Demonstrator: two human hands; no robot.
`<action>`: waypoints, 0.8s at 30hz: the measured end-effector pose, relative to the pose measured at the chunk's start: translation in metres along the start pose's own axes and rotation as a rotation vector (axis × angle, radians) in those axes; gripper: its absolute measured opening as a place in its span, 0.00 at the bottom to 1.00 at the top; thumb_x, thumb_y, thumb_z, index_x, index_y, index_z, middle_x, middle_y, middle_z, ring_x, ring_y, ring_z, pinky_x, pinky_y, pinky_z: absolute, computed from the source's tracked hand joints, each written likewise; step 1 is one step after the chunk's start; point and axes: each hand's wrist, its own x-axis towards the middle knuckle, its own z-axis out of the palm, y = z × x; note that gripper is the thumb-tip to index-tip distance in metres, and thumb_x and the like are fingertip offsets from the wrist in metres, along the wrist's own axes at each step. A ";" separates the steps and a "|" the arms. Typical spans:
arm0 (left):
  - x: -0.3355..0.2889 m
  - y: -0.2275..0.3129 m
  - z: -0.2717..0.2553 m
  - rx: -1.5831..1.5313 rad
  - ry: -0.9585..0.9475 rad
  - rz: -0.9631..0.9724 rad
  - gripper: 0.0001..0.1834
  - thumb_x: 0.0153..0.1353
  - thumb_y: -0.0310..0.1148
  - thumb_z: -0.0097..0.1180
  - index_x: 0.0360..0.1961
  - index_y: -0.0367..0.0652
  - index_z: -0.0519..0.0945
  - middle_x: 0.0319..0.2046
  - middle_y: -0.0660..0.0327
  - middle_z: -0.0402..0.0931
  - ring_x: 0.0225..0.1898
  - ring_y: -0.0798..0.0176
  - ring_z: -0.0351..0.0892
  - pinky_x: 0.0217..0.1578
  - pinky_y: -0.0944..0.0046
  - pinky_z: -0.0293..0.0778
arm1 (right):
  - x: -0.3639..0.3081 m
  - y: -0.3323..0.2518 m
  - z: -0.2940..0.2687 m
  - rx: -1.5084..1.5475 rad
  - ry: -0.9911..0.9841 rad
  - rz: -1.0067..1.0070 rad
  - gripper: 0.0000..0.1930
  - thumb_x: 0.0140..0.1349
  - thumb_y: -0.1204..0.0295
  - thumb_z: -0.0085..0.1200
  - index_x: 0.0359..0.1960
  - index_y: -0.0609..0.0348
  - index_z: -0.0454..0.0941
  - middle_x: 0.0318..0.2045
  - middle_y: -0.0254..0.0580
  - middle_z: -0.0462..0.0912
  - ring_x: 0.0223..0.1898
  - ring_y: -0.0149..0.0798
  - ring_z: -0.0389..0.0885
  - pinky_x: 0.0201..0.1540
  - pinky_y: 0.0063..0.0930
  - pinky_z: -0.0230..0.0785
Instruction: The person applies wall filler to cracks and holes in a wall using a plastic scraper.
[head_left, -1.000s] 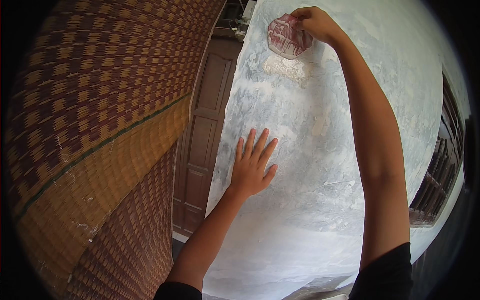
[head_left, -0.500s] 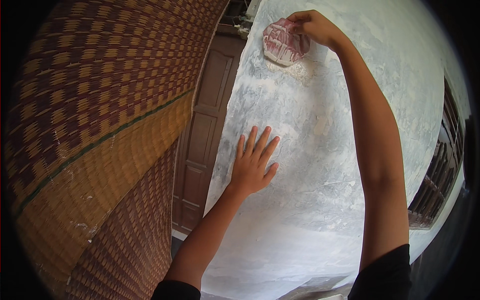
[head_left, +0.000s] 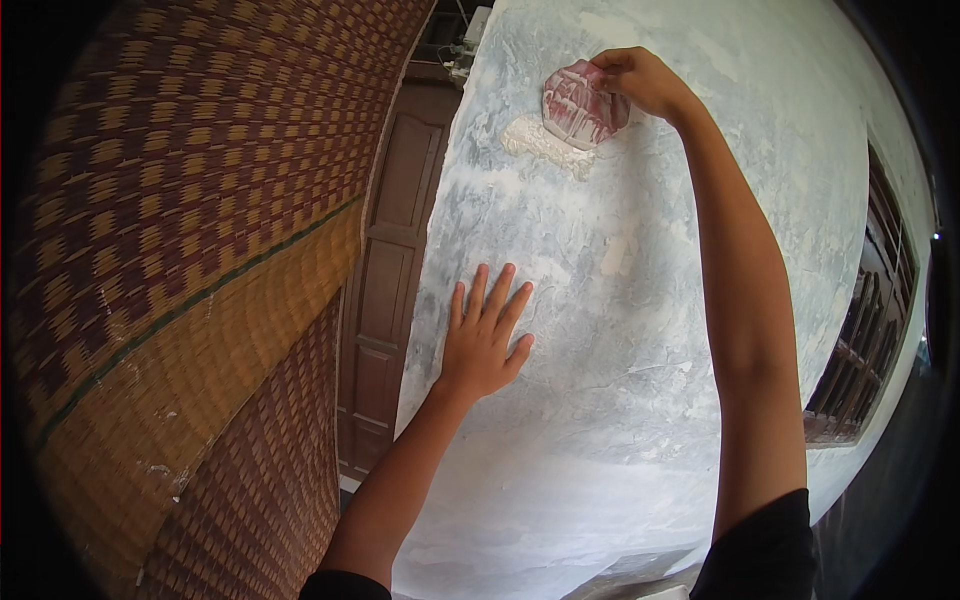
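My right hand (head_left: 640, 82) is raised high and grips the edge of a flat, roundish reddish piece (head_left: 583, 105) streaked with white paste; I cannot tell exactly what kind of tool it is. It lies against, or very close to, the blotchy white-and-grey wall (head_left: 600, 330). Just below it and to its left, a thick, wet-looking patch of cream-white paste (head_left: 545, 142) sticks to the wall. Lower down, my left hand (head_left: 480, 340) rests flat on the wall with its fingers spread, holding nothing.
A woven brown-and-tan mat (head_left: 210, 200) hangs along the whole left side. Between it and the wall stands a brown panelled door (head_left: 385, 290). At the right, the wall has a window with dark bars (head_left: 860, 340). Some white fittings (head_left: 468, 45) sit by the wall's upper left edge.
The reddish piece has moved right across the wall in my right hand, leaving more of the cream-white patch uncovered on its left. The view has shifted slightly; my left hand stays spread on the wall.
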 end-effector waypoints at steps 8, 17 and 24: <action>-0.001 -0.001 -0.001 0.005 -0.010 -0.005 0.37 0.66 0.46 0.52 0.74 0.50 0.57 0.77 0.51 0.42 0.77 0.38 0.36 0.71 0.34 0.34 | -0.008 0.000 -0.011 0.105 0.069 0.012 0.17 0.62 0.69 0.58 0.51 0.63 0.82 0.41 0.39 0.86 0.44 0.35 0.82 0.55 0.30 0.69; 0.000 -0.001 -0.003 0.005 -0.014 -0.011 0.37 0.66 0.46 0.52 0.74 0.49 0.58 0.77 0.51 0.42 0.77 0.38 0.36 0.71 0.33 0.35 | -0.009 0.015 -0.016 0.226 0.128 0.025 0.17 0.62 0.70 0.58 0.51 0.63 0.82 0.43 0.40 0.86 0.45 0.35 0.82 0.55 0.29 0.69; 0.001 0.002 -0.001 -0.016 0.004 0.006 0.37 0.66 0.45 0.52 0.74 0.50 0.58 0.77 0.51 0.43 0.77 0.38 0.37 0.71 0.33 0.35 | -0.005 0.020 -0.022 -0.005 0.073 0.062 0.16 0.62 0.71 0.57 0.51 0.62 0.82 0.42 0.40 0.86 0.44 0.35 0.81 0.55 0.29 0.69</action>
